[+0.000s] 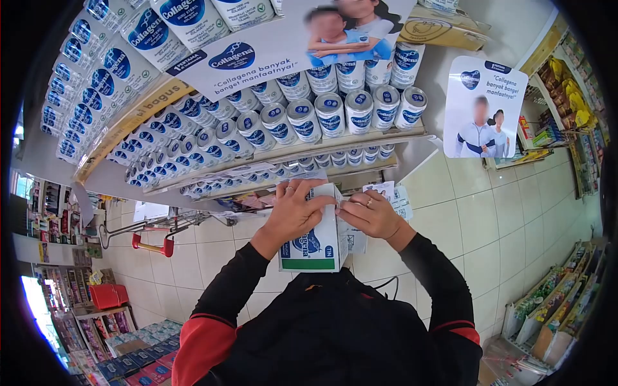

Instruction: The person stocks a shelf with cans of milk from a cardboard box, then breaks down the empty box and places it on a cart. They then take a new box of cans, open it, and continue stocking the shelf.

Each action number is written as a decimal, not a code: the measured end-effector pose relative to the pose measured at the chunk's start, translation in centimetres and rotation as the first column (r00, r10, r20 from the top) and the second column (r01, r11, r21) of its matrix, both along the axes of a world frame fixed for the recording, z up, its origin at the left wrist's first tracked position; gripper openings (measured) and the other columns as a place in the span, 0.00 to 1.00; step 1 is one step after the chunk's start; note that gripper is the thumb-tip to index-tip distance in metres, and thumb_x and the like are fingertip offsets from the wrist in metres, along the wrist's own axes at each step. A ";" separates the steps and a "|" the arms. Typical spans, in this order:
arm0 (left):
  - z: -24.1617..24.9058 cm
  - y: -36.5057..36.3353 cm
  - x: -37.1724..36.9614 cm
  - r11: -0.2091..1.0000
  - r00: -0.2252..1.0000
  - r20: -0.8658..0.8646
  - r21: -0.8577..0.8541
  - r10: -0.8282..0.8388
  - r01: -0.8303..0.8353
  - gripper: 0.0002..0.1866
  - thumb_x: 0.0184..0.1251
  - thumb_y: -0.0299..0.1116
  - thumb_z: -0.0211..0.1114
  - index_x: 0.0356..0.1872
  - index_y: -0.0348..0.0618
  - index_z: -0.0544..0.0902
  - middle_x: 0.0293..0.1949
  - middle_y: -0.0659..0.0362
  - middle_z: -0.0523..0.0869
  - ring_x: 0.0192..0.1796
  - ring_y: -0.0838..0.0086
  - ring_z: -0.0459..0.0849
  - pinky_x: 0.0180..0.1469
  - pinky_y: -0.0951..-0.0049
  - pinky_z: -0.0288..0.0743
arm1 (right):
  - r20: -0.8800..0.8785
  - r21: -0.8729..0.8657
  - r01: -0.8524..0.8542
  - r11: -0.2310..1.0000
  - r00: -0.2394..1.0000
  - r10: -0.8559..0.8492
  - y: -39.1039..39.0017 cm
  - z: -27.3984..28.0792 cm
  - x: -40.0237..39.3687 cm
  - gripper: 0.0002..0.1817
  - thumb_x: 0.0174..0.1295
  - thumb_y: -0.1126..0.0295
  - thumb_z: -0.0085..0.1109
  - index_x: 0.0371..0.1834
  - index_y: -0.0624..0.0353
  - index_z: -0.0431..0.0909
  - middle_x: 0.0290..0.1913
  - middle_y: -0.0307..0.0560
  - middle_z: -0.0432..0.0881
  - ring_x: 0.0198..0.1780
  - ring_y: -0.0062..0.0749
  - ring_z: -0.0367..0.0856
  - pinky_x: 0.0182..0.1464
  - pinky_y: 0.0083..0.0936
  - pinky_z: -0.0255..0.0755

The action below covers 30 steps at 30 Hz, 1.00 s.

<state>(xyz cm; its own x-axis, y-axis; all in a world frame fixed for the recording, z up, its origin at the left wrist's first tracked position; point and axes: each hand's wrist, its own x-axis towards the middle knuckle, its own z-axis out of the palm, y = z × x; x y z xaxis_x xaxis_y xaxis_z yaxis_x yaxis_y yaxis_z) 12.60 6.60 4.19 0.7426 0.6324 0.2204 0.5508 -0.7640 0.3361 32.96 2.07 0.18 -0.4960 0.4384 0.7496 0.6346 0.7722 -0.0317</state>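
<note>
A white carton with blue print and a green band (309, 264) is held upright close to my chest. Across its upper left part lies my left hand (296, 209), fingers bent over the top and pressed on it. My right hand (372, 213), with a ring, is at the carton's upper right edge, its fingers pinched together there. Whether a flap or tape lies between those fingertips is too small to tell. Just beyond the hands, rows of white and blue cans (329, 116) stand on a curved shelf.
A sign (486, 106) hangs at the right of the can shelf (290, 153). A cart with a red handle (153, 246) is at the left. Further left sits a red basket (109, 295). Product racks (547, 302) line the lower right, beside the tiled floor (476, 225).
</note>
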 end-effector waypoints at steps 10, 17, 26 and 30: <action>-0.5 0.0 0.4 0.999 1.000 -0.018 0.033 0.010 -0.009 0.13 0.50 0.34 0.55 0.37 0.68 0.77 0.48 0.65 0.70 0.48 0.66 0.67 0.45 0.59 0.55 | -0.032 -0.384 -0.074 0.920 0.997 0.067 0.4 0.6 0.0 0.11 0.39 0.74 0.57 0.30 0.51 0.73 0.40 0.35 0.68 0.42 0.31 0.69 0.40 0.26 0.65; -0.4 0.3 0.7 1.000 1.000 -0.019 0.021 0.018 -0.018 0.13 0.51 0.34 0.55 0.38 0.68 0.77 0.48 0.65 0.70 0.48 0.65 0.68 0.46 0.59 0.55 | -0.054 -0.363 0.108 0.926 0.989 -0.136 -2.0 0.8 -0.1 0.18 0.34 0.75 0.58 0.35 0.51 0.75 0.45 0.38 0.67 0.44 0.32 0.69 0.43 0.34 0.61; 0.0 -0.1 -0.1 1.000 1.000 -0.006 -0.017 0.013 -0.013 0.13 0.51 0.32 0.54 0.37 0.67 0.78 0.48 0.66 0.70 0.49 0.67 0.67 0.47 0.61 0.55 | -0.031 -0.334 0.112 0.936 0.991 -0.130 -2.2 0.2 -0.6 0.26 0.35 0.79 0.57 0.44 0.52 0.75 0.44 0.33 0.70 0.43 0.29 0.69 0.44 0.32 0.60; 0.4 -0.3 -0.7 0.999 1.000 -0.017 -0.042 0.024 -0.024 0.13 0.52 0.32 0.54 0.37 0.67 0.78 0.47 0.66 0.71 0.48 0.68 0.67 0.47 0.61 0.55 | -0.055 -0.279 0.005 0.960 0.998 -0.022 -1.5 -0.3 -0.3 0.25 0.34 0.79 0.58 0.43 0.51 0.75 0.42 0.30 0.70 0.44 0.27 0.68 0.44 0.30 0.59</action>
<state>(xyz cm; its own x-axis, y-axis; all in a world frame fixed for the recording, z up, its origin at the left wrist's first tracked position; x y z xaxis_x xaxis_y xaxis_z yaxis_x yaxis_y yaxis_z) 11.94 6.31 4.58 0.7305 0.6585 0.1809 0.5745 -0.7358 0.3586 32.66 0.57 -0.10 -0.4487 0.6402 0.6236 0.6358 0.7190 -0.2807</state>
